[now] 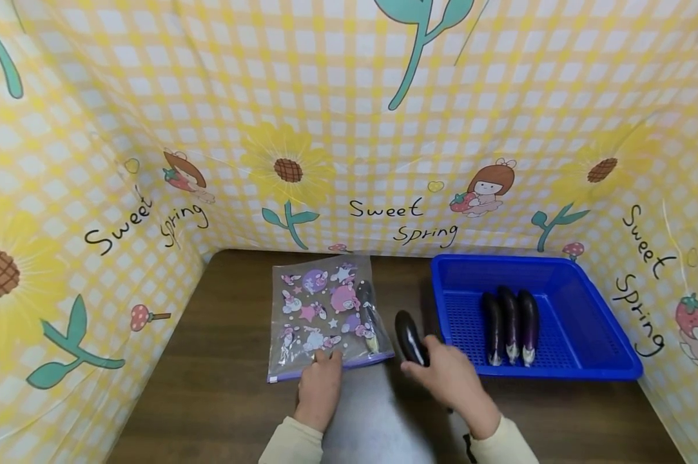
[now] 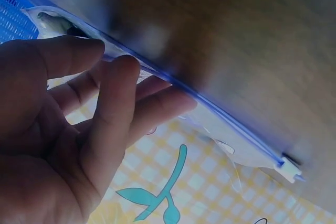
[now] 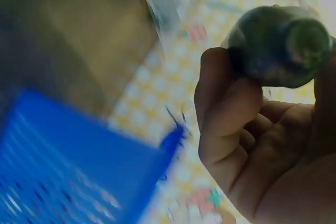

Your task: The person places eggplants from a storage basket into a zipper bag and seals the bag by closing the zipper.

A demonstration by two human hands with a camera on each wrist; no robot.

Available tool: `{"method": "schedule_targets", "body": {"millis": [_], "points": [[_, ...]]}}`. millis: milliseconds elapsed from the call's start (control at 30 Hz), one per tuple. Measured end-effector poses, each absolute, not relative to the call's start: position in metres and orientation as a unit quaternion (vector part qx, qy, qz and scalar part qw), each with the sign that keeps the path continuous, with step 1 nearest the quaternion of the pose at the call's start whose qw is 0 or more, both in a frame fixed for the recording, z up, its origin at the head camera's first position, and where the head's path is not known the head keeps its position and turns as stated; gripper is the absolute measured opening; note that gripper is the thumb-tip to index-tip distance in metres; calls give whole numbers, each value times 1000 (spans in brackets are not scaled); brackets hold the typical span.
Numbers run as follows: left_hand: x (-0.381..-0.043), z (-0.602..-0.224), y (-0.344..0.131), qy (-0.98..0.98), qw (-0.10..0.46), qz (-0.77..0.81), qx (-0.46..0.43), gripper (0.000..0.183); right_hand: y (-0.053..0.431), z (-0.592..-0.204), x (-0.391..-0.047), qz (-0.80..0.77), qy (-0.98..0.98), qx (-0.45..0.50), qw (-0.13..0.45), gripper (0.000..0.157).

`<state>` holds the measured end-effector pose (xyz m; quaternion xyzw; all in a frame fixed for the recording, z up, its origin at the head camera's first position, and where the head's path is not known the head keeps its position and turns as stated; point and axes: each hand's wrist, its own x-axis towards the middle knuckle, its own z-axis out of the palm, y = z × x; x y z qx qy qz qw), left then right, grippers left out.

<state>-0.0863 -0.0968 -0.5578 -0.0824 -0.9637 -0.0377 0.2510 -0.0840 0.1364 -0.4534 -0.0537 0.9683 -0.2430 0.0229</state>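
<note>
A clear zip bag (image 1: 293, 322) with pink and purple cartoon prints lies flat, its purple zip edge towards me. Through its right side an eggplant (image 1: 367, 296) shows. My left hand (image 1: 321, 386) is at the zip edge, relaxed fingers over the plastic; in the left wrist view its fingertips (image 2: 126, 69) overlap the purple zip (image 2: 226, 116). Between the bag and the basket, my right hand (image 1: 450, 374) grips another dark eggplant (image 1: 408, 335) by its stem end. The right wrist view shows the green cap (image 3: 310, 43) between thumb and fingers.
To the right a blue plastic basket (image 1: 592, 309) holds three eggplants (image 1: 511, 322) lying side by side. Brown wood-grain tabletop (image 1: 209, 341) extends under everything. A yellow checked curtain (image 1: 354, 161) with flower prints encloses the back and sides.
</note>
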Motion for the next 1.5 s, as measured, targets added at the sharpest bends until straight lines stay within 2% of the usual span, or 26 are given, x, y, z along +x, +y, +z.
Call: {"method": "schedule_targets", "body": {"millis": [233, 433, 767, 1167, 1367, 1500], "points": [[-86, -556, -97, -961, 261, -44, -79, 9, 111, -501, -52, -249, 961, -117, 24, 39], [-87, -557, -100, -952, 292, -35, -87, 7, 88, -523, -41, -213, 962, -168, 24, 42], [-85, -558, -98, -951, 293, -35, -95, 9, 62, -541, -59, -186, 974, -127, 19, 56], [-89, -561, -93, -952, 296, -40, -63, 6, 48, -543, -80, -208, 975, -68, -43, 49], [-92, -564, -90, -951, 304, -35, -45, 4, 47, -549, -93, -170, 980, -52, -85, 53], [-92, -564, -90, -951, 306, -34, -43, 4, 48, -551, -96, -165, 982, -46, -77, 57]]}}
